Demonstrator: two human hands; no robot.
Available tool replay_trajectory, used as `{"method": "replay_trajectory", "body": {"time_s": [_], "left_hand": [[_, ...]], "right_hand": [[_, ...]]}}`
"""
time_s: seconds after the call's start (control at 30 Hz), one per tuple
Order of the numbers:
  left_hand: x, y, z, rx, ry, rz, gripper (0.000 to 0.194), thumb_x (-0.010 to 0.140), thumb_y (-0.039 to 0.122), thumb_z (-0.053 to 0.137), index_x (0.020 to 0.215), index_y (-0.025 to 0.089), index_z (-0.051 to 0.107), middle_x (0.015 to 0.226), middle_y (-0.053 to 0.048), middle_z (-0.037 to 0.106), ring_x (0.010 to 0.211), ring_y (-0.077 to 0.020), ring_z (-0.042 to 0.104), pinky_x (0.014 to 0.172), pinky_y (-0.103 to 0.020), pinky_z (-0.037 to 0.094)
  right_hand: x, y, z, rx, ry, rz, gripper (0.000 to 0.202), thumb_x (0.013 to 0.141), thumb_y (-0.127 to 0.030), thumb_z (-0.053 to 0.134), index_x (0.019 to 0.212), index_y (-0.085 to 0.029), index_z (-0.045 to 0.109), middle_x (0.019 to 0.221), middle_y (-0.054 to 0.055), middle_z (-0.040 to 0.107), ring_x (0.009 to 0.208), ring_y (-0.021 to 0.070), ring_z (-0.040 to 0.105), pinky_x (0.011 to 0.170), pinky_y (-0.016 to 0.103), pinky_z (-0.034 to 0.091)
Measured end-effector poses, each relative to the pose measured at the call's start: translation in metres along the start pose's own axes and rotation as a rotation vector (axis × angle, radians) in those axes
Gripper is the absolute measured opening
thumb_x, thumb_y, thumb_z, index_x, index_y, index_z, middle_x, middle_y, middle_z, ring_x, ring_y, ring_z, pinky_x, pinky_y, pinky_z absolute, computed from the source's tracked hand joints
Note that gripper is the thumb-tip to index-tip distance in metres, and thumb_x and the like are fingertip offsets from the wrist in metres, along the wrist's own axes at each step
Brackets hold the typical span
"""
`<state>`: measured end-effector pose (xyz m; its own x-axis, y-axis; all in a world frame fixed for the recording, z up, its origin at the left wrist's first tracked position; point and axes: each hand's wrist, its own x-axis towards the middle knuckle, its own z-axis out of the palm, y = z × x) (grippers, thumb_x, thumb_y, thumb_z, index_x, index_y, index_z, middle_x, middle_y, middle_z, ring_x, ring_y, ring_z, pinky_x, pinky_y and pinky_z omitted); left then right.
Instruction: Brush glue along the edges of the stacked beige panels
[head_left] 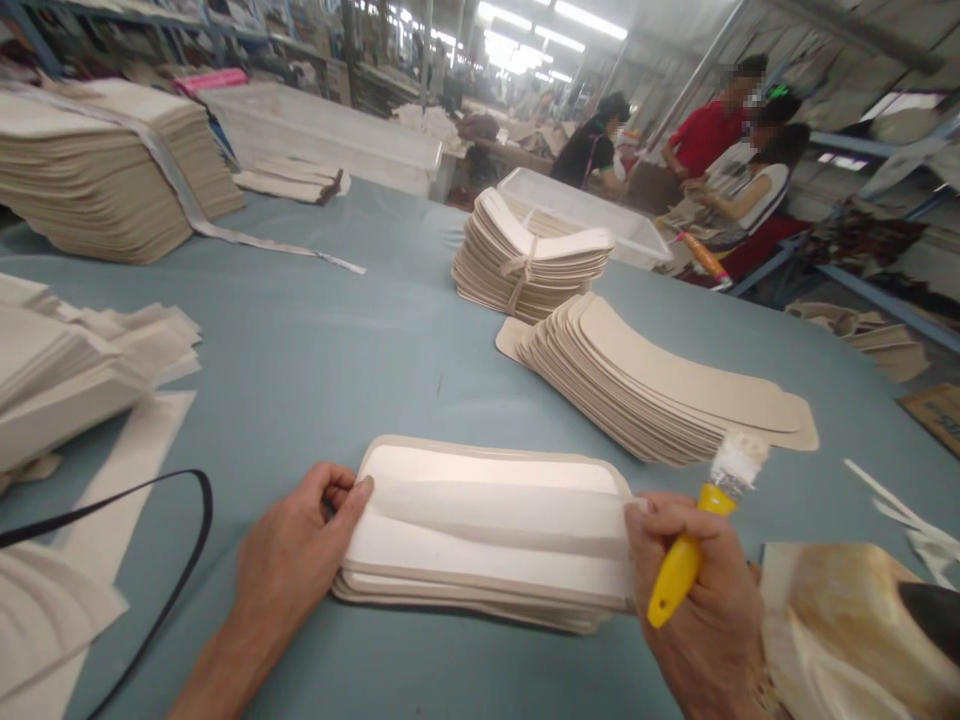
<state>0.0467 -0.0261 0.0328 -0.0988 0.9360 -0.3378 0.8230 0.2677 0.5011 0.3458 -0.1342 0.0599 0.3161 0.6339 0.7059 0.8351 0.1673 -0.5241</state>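
Note:
In front of me a small stack of beige rounded panels lies on the table, its top panel (487,510) faced with white and slightly creased. My left hand (307,540) pinches that panel at its left end, thumb on top. At the other end, my right hand (697,590) has its thumb and fingertips against the panel's edge. The same hand grips a paintbrush (682,570) with a yellow handle; its bristles, coated white, point up and away. Just beyond lies a fanned stack of curved beige panels (660,370).
A tied bundle (525,260) stands behind, near a clear plastic bin (577,210). Stacked panels (112,170) and white sheets (82,360) lie left, with a black strap (199,520). A stained container (840,610) is at right. Several people work in the background.

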Motion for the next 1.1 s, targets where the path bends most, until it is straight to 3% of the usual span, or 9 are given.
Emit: {"method": "replay_trajectory", "body": {"time_s": [0.27, 0.37, 0.5, 0.67, 1.1], "left_hand": [[0.0, -0.001, 0.002, -0.002, 0.015, 0.018, 0.041, 0.092, 0.063, 0.038, 0.096, 0.03, 0.063, 0.088, 0.0, 0.075, 0.082, -0.0248, 0.068, 0.067, -0.034, 0.038], [0.0, -0.002, 0.002, -0.004, 0.024, 0.022, 0.041, 0.092, 0.062, 0.038, 0.097, 0.03, 0.064, 0.089, -0.001, 0.076, 0.083, -0.025, 0.069, 0.066, -0.034, 0.038], [-0.001, -0.003, 0.002, -0.002, 0.036, 0.024, 0.042, 0.092, 0.062, 0.038, 0.097, 0.029, 0.064, 0.089, -0.002, 0.076, 0.082, -0.0252, 0.069, 0.066, -0.034, 0.038], [0.001, -0.003, 0.004, 0.044, 0.027, -0.012, 0.044, 0.092, 0.065, 0.036, 0.1, 0.031, 0.063, 0.094, -0.003, 0.076, 0.087, -0.0276, 0.069, 0.069, -0.035, 0.038], [0.0, 0.0, 0.007, 0.075, 0.06, -0.017, 0.045, 0.093, 0.065, 0.032, 0.101, 0.032, 0.063, 0.093, -0.002, 0.076, 0.09, -0.0287, 0.07, 0.07, -0.035, 0.04]], "right_hand": [[0.02, -0.023, -0.006, -0.044, 0.008, -0.15, 0.018, 0.096, -0.02, 0.068, 0.084, -0.025, 0.055, 0.083, -0.003, 0.066, 0.075, 0.0122, 0.065, 0.068, 0.024, 0.05], [0.018, -0.017, -0.009, -0.055, -0.006, -0.15, 0.016, 0.095, -0.022, 0.07, 0.085, -0.025, 0.058, 0.086, -0.001, 0.067, 0.077, 0.0137, 0.065, 0.067, 0.025, 0.05], [0.002, 0.016, -0.011, -0.095, -0.15, 0.016, 0.009, 0.095, -0.029, 0.066, 0.089, -0.024, 0.061, 0.084, -0.001, 0.067, 0.073, 0.0144, 0.065, 0.065, 0.025, 0.049], [-0.018, 0.047, -0.006, -0.254, -0.254, 0.217, 0.015, 0.093, -0.038, 0.061, 0.087, -0.025, 0.063, 0.074, -0.004, 0.066, 0.063, 0.0147, 0.062, 0.061, 0.026, 0.046], [-0.032, 0.045, 0.006, 0.011, -0.139, 0.443, 0.019, 0.089, -0.042, 0.066, 0.09, -0.023, 0.061, 0.076, -0.003, 0.065, 0.061, 0.0141, 0.06, 0.057, 0.024, 0.046]]}}
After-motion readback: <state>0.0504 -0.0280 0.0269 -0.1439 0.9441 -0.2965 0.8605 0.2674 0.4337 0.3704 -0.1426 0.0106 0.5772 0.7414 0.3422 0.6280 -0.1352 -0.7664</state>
